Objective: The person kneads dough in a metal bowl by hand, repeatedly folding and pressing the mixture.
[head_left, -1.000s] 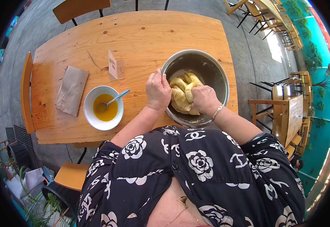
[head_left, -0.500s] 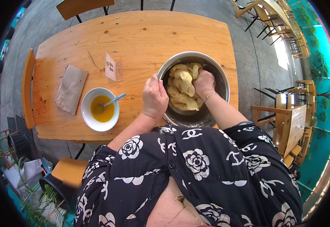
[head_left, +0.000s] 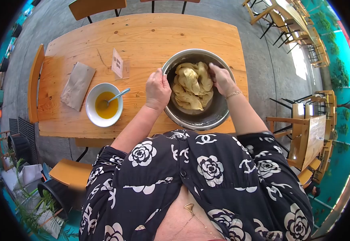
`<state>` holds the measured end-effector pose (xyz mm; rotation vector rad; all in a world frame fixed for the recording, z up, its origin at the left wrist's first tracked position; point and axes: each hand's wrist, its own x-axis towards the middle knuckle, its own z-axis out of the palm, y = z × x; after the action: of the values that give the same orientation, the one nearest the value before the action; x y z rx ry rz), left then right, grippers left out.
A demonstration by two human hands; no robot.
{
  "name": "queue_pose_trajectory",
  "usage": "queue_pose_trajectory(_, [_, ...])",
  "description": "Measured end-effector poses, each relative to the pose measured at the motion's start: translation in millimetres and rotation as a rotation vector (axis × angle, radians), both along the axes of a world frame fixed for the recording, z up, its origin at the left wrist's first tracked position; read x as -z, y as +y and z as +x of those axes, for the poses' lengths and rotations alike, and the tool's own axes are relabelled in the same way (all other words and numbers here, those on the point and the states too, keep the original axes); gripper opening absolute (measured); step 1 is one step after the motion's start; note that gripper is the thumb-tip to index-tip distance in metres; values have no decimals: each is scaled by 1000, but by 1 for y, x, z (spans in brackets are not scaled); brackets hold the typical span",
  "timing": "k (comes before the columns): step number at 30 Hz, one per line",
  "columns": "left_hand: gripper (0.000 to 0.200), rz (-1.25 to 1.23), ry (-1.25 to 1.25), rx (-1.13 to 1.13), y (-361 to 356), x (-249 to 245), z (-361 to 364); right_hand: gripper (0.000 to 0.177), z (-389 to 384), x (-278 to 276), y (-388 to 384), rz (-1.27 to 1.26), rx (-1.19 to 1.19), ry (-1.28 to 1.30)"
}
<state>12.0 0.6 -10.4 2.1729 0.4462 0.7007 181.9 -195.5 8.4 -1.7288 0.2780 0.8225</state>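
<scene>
A steel mixing bowl (head_left: 222, 114) stands near the right side of the wooden table. In it lies a thick, folded mass of pale yellow dough (head_left: 191, 86). My left hand (head_left: 157, 89) is closed on the bowl's left rim, thumb along the edge. At the dough's right side, inside the bowl, is my right hand (head_left: 223, 81); its fingers are loosely bent and a little apart, slightly blurred, with no dough visibly gripped. Left of my left arm sits a white bowl (head_left: 91, 114) of yellow-orange liquid, with a light-blue-handled spoon (head_left: 120, 94) resting in it.
On the wooden table (head_left: 142, 36) lie a folded brown paper (head_left: 77, 85) and a clear stand with a card (head_left: 117, 64). Chairs stand around it, one at the left edge (head_left: 36, 84). More tables and chairs (head_left: 313, 136) are to the right.
My right hand has come up from the dough and lies farther toward the bowl's upper right. The dough looks more gathered. My left hand stays on the rim; the view has shifted slightly.
</scene>
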Motion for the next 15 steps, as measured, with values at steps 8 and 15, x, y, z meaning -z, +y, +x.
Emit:
queue_pose_trajectory(8, [15,20,31,-29,-2,-1,5,44,10,8,81,-80,-896,-80])
queue_pose_trajectory(15, [17,-47,30,-56,-2,-4,2,52,-87,-90,25,-437,-1411,-978])
